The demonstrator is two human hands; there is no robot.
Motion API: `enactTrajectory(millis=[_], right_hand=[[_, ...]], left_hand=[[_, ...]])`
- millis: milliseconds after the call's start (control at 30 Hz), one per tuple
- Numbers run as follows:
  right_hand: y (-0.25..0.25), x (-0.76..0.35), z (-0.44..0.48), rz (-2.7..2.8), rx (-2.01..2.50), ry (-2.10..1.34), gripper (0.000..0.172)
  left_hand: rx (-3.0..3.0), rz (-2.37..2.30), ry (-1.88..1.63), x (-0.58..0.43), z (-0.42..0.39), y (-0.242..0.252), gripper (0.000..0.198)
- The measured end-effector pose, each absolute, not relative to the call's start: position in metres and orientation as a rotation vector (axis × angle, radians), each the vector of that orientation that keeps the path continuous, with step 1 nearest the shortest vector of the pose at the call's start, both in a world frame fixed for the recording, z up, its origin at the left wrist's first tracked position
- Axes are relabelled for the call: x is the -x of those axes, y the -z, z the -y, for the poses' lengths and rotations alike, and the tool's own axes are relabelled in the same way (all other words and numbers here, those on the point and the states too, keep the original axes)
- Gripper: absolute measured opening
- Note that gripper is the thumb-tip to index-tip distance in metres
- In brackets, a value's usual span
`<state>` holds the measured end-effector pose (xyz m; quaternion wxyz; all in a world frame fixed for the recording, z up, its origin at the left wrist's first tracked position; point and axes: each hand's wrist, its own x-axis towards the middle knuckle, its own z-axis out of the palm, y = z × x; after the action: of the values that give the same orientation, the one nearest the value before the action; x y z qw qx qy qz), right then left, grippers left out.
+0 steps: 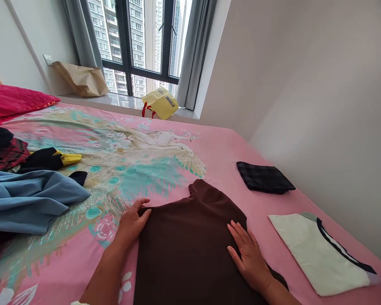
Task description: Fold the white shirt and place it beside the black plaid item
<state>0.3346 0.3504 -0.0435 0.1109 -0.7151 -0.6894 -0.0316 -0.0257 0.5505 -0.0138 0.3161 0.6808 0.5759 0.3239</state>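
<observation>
A dark brown garment (190,245) lies spread on the bed, its collar end pointing away from me and its lower part cut off by the bottom edge of the view. At its upper left corner my left hand (133,222) pinches the cloth edge between thumb and fingers. My right hand (246,254) rests flat on the right side of the garment, fingers spread. Some of the brown cloth shows beyond my right wrist.
Right of the garment lie a folded black checked cloth (265,177) and a folded pale green shirt (324,254). A blue garment (28,197) and other clothes pile up at left. Beyond the pink bed (222,144), a yellow bag (161,103) and paper bag (84,79) stand by the window.
</observation>
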Motion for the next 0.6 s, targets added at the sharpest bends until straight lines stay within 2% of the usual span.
enactTrajectory(millis=[167,267,333,400,467,533,600], right_hand=[[0.006,-0.326,-0.4,1.677,2.047,-0.042,0.033],[-0.023,-0.316,-0.467,1.458,2.017,-0.227,0.031],[-0.034,-0.309,-0.515,1.352,2.066,-0.435,0.037],[-0.034,-0.305,-0.554,1.251,2.139,-0.637,0.043],[-0.026,-0.305,-0.58,1.195,2.185,-0.736,0.039],[-0.015,-0.309,-0.592,1.162,2.184,-0.737,0.031],[-0.006,-0.312,-0.592,1.13,2.137,-0.695,0.031]], left_hand=[[-1.718,-1.274,-0.815,0.031,-0.548,0.018,0.043],[-1.736,-1.307,-0.815,0.03,-0.545,0.015,0.039],[-1.749,-1.299,-0.823,0.028,-0.542,0.014,0.035],[-1.747,-1.26,-0.833,0.026,-0.54,0.013,0.033],[-1.731,-1.235,-0.866,0.024,-0.539,0.014,0.032],[-1.696,-1.273,-0.929,0.022,-0.54,0.017,0.032],[-1.671,-1.359,-0.996,0.02,-0.543,0.02,0.031]])
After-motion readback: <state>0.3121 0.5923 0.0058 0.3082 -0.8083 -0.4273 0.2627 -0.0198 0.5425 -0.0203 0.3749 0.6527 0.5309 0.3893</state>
